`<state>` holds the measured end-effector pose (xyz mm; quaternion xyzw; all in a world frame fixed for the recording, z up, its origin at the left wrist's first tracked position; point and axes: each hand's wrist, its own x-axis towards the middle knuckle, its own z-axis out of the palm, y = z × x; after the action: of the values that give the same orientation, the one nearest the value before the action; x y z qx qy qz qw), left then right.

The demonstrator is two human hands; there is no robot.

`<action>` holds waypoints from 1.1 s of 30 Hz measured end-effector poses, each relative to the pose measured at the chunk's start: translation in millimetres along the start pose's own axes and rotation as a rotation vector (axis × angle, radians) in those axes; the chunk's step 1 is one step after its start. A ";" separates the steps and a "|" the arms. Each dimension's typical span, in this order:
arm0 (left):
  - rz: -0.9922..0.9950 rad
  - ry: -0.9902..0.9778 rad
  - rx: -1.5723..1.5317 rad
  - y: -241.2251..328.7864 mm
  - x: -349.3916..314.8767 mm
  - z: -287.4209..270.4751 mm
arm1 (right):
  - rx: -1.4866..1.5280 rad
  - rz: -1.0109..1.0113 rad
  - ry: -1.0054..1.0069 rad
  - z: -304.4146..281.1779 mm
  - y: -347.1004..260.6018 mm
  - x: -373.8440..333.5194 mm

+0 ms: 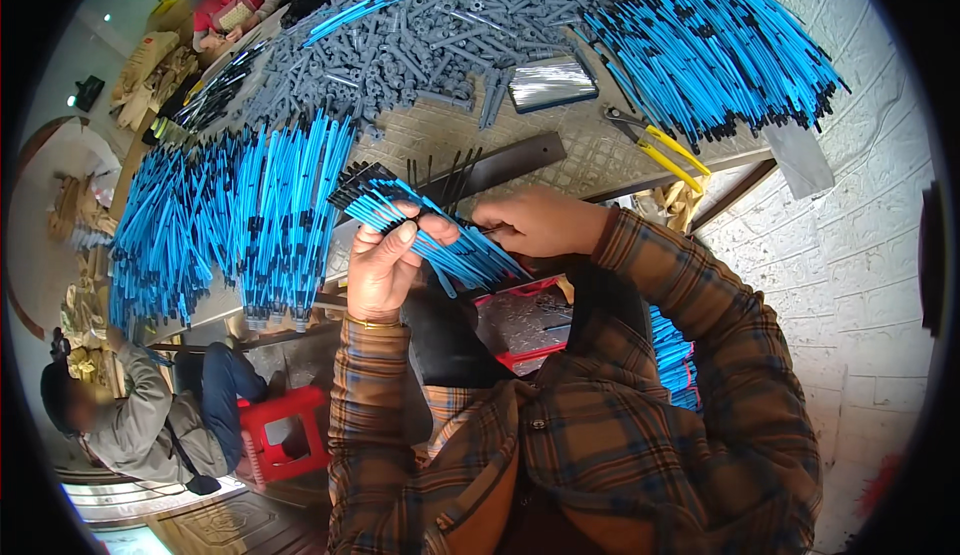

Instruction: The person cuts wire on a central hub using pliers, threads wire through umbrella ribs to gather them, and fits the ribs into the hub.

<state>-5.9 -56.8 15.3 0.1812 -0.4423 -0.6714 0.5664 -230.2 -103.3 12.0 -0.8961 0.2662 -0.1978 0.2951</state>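
Observation:
My left hand (385, 255) is closed round a fanned bundle of thin blue rods with black ends (440, 255), thumb on top. The bundle slants from upper left to lower right, above my lap. At its right side is my right hand (540, 223), its fingers curled and pressed together beside the rods. What those fingertips pinch, if anything, is hidden. Just beyond the hands, several thin black rods (455, 177) stick up by a dark metal bar (515, 163) lying at the table's near edge.
Blue rods are heaped at left (215, 215) and right (715, 50). A big pile of grey plastic parts (430, 40) covers the table's far side. Nearby lie a box of silvery pins (552, 85) and yellow-handled pliers (660, 150). Two people work nearby; a red stool (285, 435) stands left.

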 end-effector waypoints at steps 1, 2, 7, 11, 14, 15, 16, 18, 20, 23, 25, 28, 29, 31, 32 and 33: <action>-0.005 -0.005 -0.013 0.0 0.6 -0.4 | -0.004 0.001 -0.004 -0.7 0.2 -0.8; -0.001 -0.005 -0.016 -0.1 0.9 -1.2 | -0.080 -0.043 0.038 -1.5 0.1 -1.5; -0.012 -0.027 -0.007 1.1 0.2 -6.5 | -0.399 -0.114 0.042 -16.5 -11.4 -2.9; -0.041 -0.017 -0.007 2.9 -1.5 -6.6 | -0.594 -0.113 -0.049 -36.1 -28.0 7.1; -0.049 -0.023 -0.023 0.1 -0.5 -5.5 | -0.655 -0.151 -0.040 -38.6 -19.7 15.3; -0.055 -0.021 0.000 -2.1 -0.6 -4.8 | -0.659 -0.187 -0.004 -37.1 -13.6 18.3; -0.059 -0.019 0.026 -2.0 -1.4 -3.4 | -0.663 -0.226 0.034 -36.1 -8.9 22.5; -0.061 -0.014 0.052 -3.6 -3.1 -0.1 | -0.653 -0.268 0.133 -35.3 8.9 25.0; -0.113 0.017 0.067 -7.5 -5.0 5.2 | -0.628 -0.341 0.330 -36.8 28.8 19.9; -0.136 0.046 0.107 -8.9 -8.4 9.3 | -0.533 -0.040 0.252 -51.4 13.6 8.2; -0.143 0.027 0.160 -11.9 -7.6 12.4 | -0.488 0.117 0.212 -58.7 -0.7 0.7; -0.140 0.030 0.169 -15.7 -7.7 15.0 | -0.089 0.101 0.313 -62.1 -15.5 -6.7; -0.140 0.028 0.173 -16.5 -7.7 16.0 | -0.089 0.097 0.314 -60.9 -17.0 -8.5; -0.150 0.039 0.176 -17.7 -7.2 18.0 | 0.003 0.103 0.315 -58.6 -19.8 -12.5; -0.163 0.050 0.176 -18.4 -7.0 19.1 | 0.049 0.107 0.317 -58.1 -20.8 -14.5; -0.176 0.061 0.176 -18.9 -6.8 20.2 | 0.051 0.106 0.320 -57.9 -21.9 -15.3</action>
<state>-30.3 -43.3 9.4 0.2888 -0.4646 -0.6711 0.5004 -263.8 -103.7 66.1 -0.8301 0.3514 -0.3289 0.2816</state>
